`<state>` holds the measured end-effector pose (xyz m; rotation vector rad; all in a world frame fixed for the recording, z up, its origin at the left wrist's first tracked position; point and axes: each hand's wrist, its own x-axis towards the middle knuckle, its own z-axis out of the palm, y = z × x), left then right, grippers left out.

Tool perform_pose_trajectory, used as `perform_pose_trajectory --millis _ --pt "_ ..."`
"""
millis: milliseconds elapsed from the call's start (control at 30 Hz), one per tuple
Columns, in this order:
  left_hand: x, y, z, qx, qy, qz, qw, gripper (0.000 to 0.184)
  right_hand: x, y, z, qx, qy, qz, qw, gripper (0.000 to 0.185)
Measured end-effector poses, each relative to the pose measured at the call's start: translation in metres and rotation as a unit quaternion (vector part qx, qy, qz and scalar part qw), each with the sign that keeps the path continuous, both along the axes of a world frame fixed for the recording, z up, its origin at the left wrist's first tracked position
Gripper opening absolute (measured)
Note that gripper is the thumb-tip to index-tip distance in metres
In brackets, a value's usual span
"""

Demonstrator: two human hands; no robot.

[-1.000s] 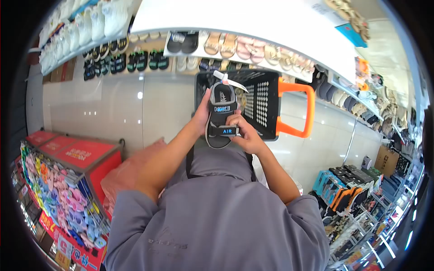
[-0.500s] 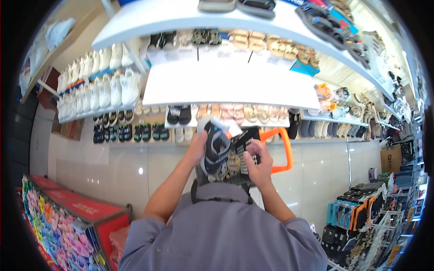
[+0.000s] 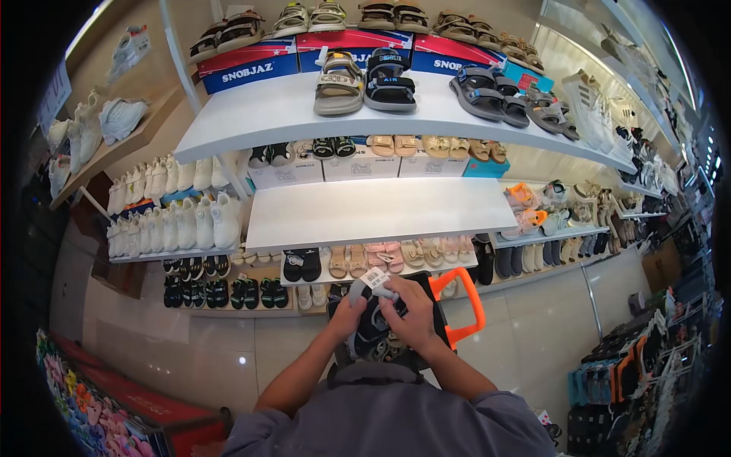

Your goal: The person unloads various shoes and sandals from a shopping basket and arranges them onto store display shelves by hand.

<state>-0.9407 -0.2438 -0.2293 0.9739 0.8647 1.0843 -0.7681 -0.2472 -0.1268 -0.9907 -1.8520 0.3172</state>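
A dark sandal with grey edging [image 3: 371, 323] is held in front of my body, partly covered by my fingers. My left hand [image 3: 348, 318] is closed around its left side. On the other side, my right hand [image 3: 411, 311] is closed with thumb and fingers on the sandal's upper end, beside a white barcode label [image 3: 375, 277]. Below the hands is a dark shopping basket with an orange handle [image 3: 479, 305]; its contents are mostly hidden by my arms and the sandal.
Ahead, a white upper shelf [image 3: 289, 107] carries sandals and shoe boxes [image 3: 255, 68]. A lower white shelf [image 3: 373, 213] juts out above the hands. White sneakers [image 3: 175, 227] stand at left. A red bin [image 3: 141, 396] with colourful slippers is at lower left, and racks [image 3: 624, 365] at lower right.
My right hand has moved from over the basket onto the sandal's upper end. The sandal has turned so its label shows. The view has tilted up, showing more of the upper shelf.
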Motion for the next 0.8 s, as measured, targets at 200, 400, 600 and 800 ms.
perform_pose_trajectory --millis 200,400,600,800 --pt "0.006 0.003 0.003 0.049 -0.059 -0.026 0.997 0.06 0.004 -0.002 -0.007 -0.24 0.126 0.024 0.962 0.026" --pt "0.008 0.01 0.003 0.05 0.002 -0.024 0.998 0.066 0.002 0.004 0.0 -0.323 0.329 0.07 0.885 0.031" --pt "0.012 0.014 0.01 0.092 0.05 -0.035 0.994 0.076 0.012 0.011 -0.002 -0.355 0.272 0.077 0.891 0.029" --pt "0.021 0.026 0.036 -0.05 -0.158 0.018 0.986 0.069 0.013 0.013 0.023 -0.269 0.351 0.087 0.892 0.026"
